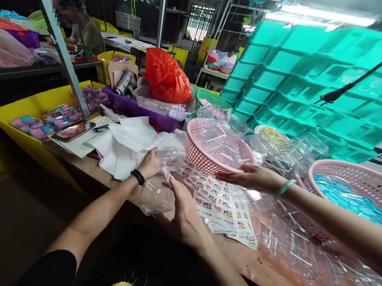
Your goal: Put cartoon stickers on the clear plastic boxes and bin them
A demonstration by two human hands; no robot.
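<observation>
My left hand, with a dark beaded bracelet at the wrist, has its fingers closed on the edge of a clear plastic box. Just below, my right hand grips a clear plastic piece, thumb on top. Whether the two clear parts are one hinged box or two separate ones, I cannot tell. Sheets of printed stickers lie right of my hands. Beyond them another person's hand, with a pale green bangle, touches a pink basket of clear boxes.
White papers lie ahead on the left. A yellow bin with small pink and blue packs stands beyond. A red bag rests in a clear tub. Another pink basket holds blue pieces. Stacked teal crates rise behind. Clear boxes cover the right side.
</observation>
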